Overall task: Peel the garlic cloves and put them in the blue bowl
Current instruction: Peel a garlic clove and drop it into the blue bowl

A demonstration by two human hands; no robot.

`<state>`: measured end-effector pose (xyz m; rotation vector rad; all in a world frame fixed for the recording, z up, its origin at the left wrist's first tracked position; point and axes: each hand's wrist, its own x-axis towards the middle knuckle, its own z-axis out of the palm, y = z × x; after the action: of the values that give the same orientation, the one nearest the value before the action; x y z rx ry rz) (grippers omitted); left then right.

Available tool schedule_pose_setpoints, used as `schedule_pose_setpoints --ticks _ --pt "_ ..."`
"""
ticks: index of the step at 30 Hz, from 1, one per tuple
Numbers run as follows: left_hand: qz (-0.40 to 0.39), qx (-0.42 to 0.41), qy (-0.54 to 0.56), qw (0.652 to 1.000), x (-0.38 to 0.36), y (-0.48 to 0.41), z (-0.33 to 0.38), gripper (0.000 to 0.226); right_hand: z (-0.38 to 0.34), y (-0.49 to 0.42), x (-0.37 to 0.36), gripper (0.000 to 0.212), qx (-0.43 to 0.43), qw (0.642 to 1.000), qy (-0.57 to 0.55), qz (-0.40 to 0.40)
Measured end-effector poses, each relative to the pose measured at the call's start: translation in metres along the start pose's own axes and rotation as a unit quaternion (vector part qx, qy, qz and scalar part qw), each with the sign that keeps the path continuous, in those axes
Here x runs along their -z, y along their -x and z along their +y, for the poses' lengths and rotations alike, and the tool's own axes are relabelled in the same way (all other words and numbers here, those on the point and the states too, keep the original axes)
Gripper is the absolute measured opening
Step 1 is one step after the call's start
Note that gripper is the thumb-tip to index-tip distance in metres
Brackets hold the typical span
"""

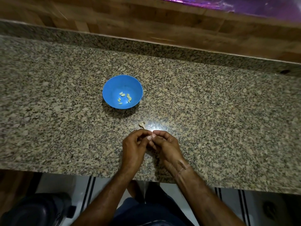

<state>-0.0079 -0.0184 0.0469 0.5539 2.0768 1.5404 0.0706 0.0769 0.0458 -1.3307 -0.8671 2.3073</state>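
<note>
Garlic cloves, peeled (pixel 124 97): several pale pieces lie loose on the floor of the blue bowl (pixel 112 88). The exact count cannot be read at this size. The bowl stands upright on the granite countertop (pixel 65 95), near its middle.

Status: part of the task is complete, as shown by the cloves in the bowl. One item is judged to be in work.

Hand state:
- Left hand (pixel 133 144): fingers curled, tips drawn together in a narrow pinch.
- Right hand (pixel 166 144): fingers curled likewise, with thumb and fingertips meeting those of the left hand.
- Both hands hang over the countertop at 5 o'clock from the bowl, well apart from it. Between the tips shows a small pale spot, judged to be a garlic clove (pixel 150 137) under peeling.

Remaining: finish this clove and move it to the bowl, toward 11 o'clock from the hands. No stock of unpeeled cloves is visible, so the quantity left cannot be stated.

Limits of view:
- The fingers cover nearly all of the held item, so skin on or off cannot be told.
- A tan scrap (pixel 142 125) lies on the countertop just beyond the hands at 12 o'clock, probably a stem or peel.
- Frame edges are blurred.
</note>
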Motion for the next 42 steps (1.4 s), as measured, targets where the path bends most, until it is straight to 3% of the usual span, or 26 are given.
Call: schedule_pose_setpoints --ticks 7,16,21,24,32,36,42 --pt "0.019 -0.043 -0.098 0.994 -0.008 -0.008 0.002 0.014 -0.016 -0.009 0.015 0.014 0.018 0.994 0.082 -0.073" --pt "0.039 0.128 0.060 0.989 -0.029 -0.014 0.000 0.007 -0.030 -0.023 0.036 0.005 0.187 0.938 0.272 -0.108" --pt "0.068 0.191 0.179 0.963 -0.038 -0.006 0.008 0.009 -0.022 -0.027 0.042 0.010 0.177 0.944 0.258 -0.107" --pt "0.094 0.231 0.205 0.946 -0.047 -0.002 0.005 0.009 -0.017 -0.026 0.043 0.008 0.186 0.945 0.257 -0.083" --pt "0.096 0.322 0.256 0.907 -0.058 -0.003 0.005 0.014 -0.017 -0.022 0.048 0.018 0.192 0.945 0.239 -0.115" --pt "0.093 0.285 0.216 0.929 -0.059 0.000 0.005 0.018 -0.018 -0.021 0.048 0.018 0.182 0.946 0.241 -0.119" --pt "0.063 0.182 0.029 0.981 -0.064 -0.004 0.001 0.024 -0.022 -0.021 0.051 0.016 0.106 0.974 0.171 -0.108"
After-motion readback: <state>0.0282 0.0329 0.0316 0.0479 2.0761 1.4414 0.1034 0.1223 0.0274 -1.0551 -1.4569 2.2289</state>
